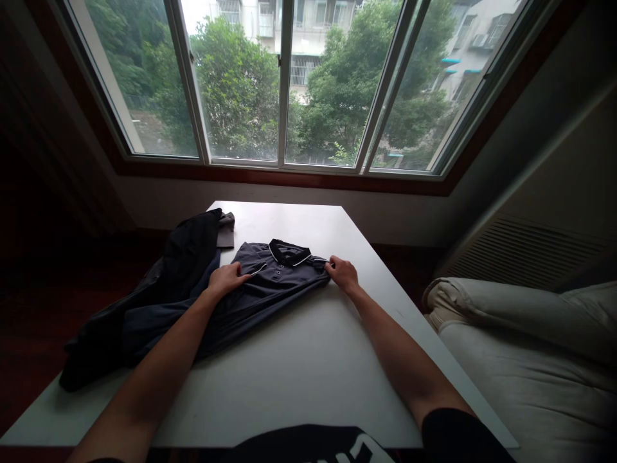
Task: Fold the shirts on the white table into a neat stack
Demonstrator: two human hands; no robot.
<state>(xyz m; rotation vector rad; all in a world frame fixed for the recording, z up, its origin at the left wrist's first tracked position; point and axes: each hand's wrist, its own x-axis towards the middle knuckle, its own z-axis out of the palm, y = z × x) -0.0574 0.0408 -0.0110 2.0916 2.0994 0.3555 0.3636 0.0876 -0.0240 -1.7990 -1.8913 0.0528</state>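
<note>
The dark-grey fabric polo shirt [289, 281] lies between left hand [224, 280] and right hand [343, 274], each grip pinching a white-trimmed sleeve edge [259, 270].

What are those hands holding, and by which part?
A dark polo shirt: the left grip pinches one sleeve at its white-trimmed edge; the right grip pinches the shirt's opposite side, apparently at the other sleeve.
</note>
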